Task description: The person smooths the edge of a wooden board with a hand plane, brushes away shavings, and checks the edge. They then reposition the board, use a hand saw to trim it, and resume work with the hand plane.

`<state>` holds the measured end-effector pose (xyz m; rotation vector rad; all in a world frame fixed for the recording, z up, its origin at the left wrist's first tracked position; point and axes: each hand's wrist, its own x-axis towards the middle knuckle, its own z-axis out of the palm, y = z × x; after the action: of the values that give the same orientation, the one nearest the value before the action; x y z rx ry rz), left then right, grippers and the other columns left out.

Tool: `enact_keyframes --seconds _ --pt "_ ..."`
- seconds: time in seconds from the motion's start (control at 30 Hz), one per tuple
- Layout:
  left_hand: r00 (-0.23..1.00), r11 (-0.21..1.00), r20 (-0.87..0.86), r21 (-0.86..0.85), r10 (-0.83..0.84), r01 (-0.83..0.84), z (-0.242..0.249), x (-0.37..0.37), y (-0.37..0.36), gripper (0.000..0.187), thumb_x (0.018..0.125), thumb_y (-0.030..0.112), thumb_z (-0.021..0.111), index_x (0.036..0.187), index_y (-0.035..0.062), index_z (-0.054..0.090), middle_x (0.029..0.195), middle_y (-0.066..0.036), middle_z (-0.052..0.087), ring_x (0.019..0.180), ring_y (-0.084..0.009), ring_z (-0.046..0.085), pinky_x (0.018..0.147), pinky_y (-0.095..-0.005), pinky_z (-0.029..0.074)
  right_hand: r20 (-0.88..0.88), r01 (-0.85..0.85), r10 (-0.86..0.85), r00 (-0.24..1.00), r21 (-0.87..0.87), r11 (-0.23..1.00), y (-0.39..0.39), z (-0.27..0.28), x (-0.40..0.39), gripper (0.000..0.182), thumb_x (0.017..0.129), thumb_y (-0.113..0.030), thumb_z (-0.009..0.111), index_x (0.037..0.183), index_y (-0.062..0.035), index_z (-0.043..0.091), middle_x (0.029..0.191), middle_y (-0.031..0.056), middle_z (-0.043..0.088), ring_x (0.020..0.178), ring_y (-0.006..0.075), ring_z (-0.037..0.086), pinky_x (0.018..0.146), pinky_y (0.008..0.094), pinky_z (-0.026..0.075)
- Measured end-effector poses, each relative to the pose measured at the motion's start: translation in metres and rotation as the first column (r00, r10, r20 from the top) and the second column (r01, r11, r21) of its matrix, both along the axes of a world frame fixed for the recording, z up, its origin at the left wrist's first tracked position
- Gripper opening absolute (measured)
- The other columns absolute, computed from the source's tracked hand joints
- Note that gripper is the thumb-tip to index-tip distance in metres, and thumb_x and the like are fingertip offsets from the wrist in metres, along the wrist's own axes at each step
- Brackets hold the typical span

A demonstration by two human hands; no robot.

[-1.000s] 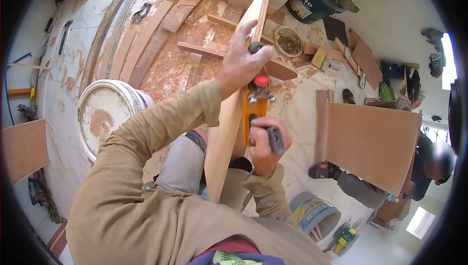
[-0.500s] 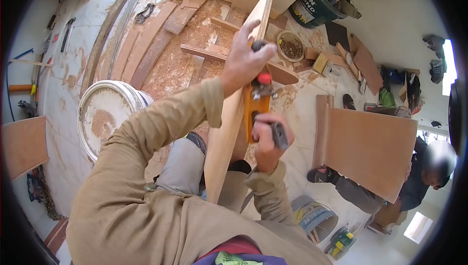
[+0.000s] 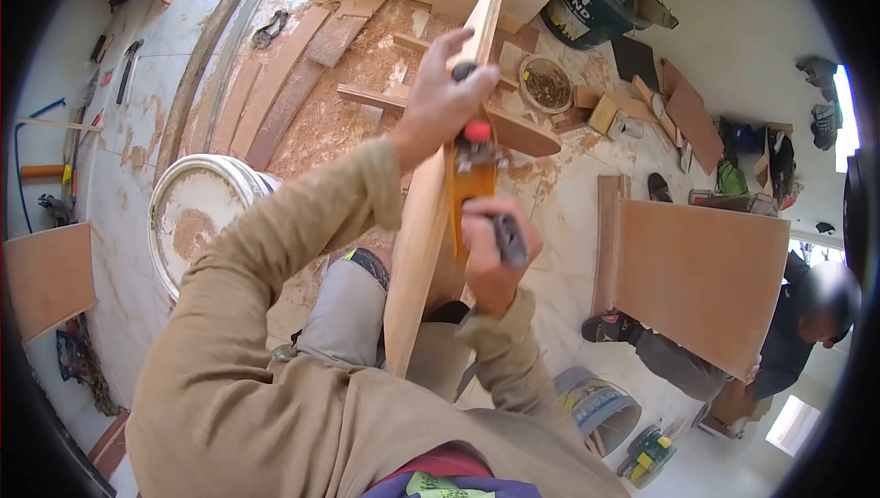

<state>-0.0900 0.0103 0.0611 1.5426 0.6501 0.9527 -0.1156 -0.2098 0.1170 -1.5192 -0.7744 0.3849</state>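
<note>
An orange hand plane [image 3: 466, 188] with a red part and metal fittings lies along a long pale wooden board [image 3: 417, 264], which stretches away from my body. My left hand [image 3: 440, 95] holds the black knob at the plane's far end, thumb and fingers on either side of it. Around the dark rear handle, my right hand [image 3: 493, 255] is closed, nearer to me. Part of the plane's body and the board's upper stretch are hidden behind my hands.
Shavings and loose planks [image 3: 284, 104] cover the floor ahead. A white lidded bucket [image 3: 197, 223] stands left; a dark green bucket [image 3: 587, 8] is ahead right. At right, a person [image 3: 788, 315] sits behind a brown panel [image 3: 701, 273].
Both hands and the hand plane have shifted a little left and farther from my body. The board has barely moved.
</note>
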Motion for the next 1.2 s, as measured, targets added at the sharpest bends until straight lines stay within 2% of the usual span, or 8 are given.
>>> enact_keyframes --seconds 0.27,0.37,0.57,0.67,0.77,0.8,1.0,1.2 --pt "0.955 0.974 0.290 -0.189 -0.068 0.126 -0.003 0.139 0.133 0.087 0.089 0.021 0.076 0.158 0.0018 0.026 0.116 -0.023 0.063 0.074 -0.0229 0.067 0.057 -0.0355 0.057 -0.034 0.056 -0.052 0.998 0.133 0.990 0.159 -0.021 0.137 0.014 0.085 -0.008 0.062 0.078 -0.0024 0.072 0.064 0.0013 0.063 0.058 0.0090 0.055 0.054 0.0272 0.041" --pt "0.978 0.975 0.168 -0.162 -0.124 0.151 0.009 0.041 0.028 0.104 0.082 0.035 0.084 0.156 -0.0089 0.025 0.141 -0.028 0.052 0.129 -0.0298 0.054 0.107 -0.0387 0.046 -0.107 0.064 -0.059 0.993 0.042 0.997 0.052 -0.011 0.044 0.007 0.085 -0.003 0.061 0.085 -0.0028 0.068 0.070 0.0001 0.060 0.062 0.0091 0.054 0.059 0.0268 0.043" --pt "0.993 0.990 0.108 -0.122 -0.055 0.068 0.019 0.009 0.007 0.096 0.086 0.033 0.080 0.157 -0.0044 0.027 0.149 -0.031 0.045 0.139 -0.0346 0.046 0.112 -0.0430 0.043 -0.026 0.026 -0.026 0.999 0.009 1.000 0.033 -0.008 0.027 0.005 0.085 -0.003 0.062 0.083 -0.0034 0.066 0.075 0.0020 0.065 0.067 0.0087 0.058 0.059 0.0256 0.042" --pt "0.926 0.763 0.350 -0.558 -0.138 0.325 0.049 0.085 0.098 0.094 0.091 0.023 0.076 0.162 0.0075 0.017 0.115 -0.021 0.061 0.071 -0.0226 0.065 0.055 -0.0372 0.057 0.061 0.045 -0.049 0.997 0.077 0.996 0.172 -0.004 0.142 0.017 0.087 -0.011 0.061 0.072 -0.0026 0.066 0.060 0.0008 0.059 0.054 0.0125 0.054 0.056 0.0320 0.043" --pt "0.952 0.900 0.268 -0.364 -0.145 0.240 -0.004 0.154 0.159 0.095 0.092 0.024 0.075 0.162 0.0096 0.013 0.106 -0.018 0.060 0.067 -0.0225 0.063 0.052 -0.0391 0.056 0.082 0.073 -0.080 0.993 0.078 0.994 0.188 -0.016 0.149 0.014 0.087 -0.010 0.061 0.078 -0.0021 0.068 0.066 0.0027 0.062 0.061 0.0114 0.056 0.059 0.0311 0.045" --pt "0.971 0.957 0.207 -0.237 -0.117 0.165 0.008 0.122 0.122 0.097 0.084 0.032 0.082 0.156 -0.0065 0.029 0.134 -0.022 0.058 0.116 -0.0247 0.060 0.096 -0.0347 0.051 0.028 0.035 -0.040 0.999 0.161 0.986 0.159 -0.029 0.130 0.012 0.087 -0.009 0.060 0.080 -0.0023 0.068 0.067 0.0030 0.062 0.063 0.0110 0.056 0.059 0.0303 0.045" --pt "0.995 0.960 0.072 -0.266 -0.067 0.084 0.022 -0.067 -0.073 0.071 0.092 0.024 0.072 0.149 -0.0065 0.044 0.148 -0.026 0.049 0.137 -0.0305 0.051 0.118 -0.0408 0.037 0.007 -0.076 0.077 0.997 -0.128 0.989 -0.054 0.009 -0.036 0.007 0.082 -0.004 0.067 0.088 -0.0034 0.070 0.076 0.0114 0.069 0.074 0.0189 0.070 0.072 0.0277 0.054" --pt "0.920 0.875 0.374 -0.398 -0.118 0.275 0.021 0.111 0.123 0.091 0.092 0.024 0.074 0.161 0.0092 0.015 0.107 -0.018 0.060 0.068 -0.0234 0.063 0.051 -0.0394 0.056 0.045 -0.033 0.031 0.998 0.046 0.998 0.158 -0.001 0.144 0.018 0.090 -0.012 0.061 0.076 -0.0030 0.069 0.064 -0.0003 0.062 0.061 0.0091 0.056 0.057 0.0276 0.043"
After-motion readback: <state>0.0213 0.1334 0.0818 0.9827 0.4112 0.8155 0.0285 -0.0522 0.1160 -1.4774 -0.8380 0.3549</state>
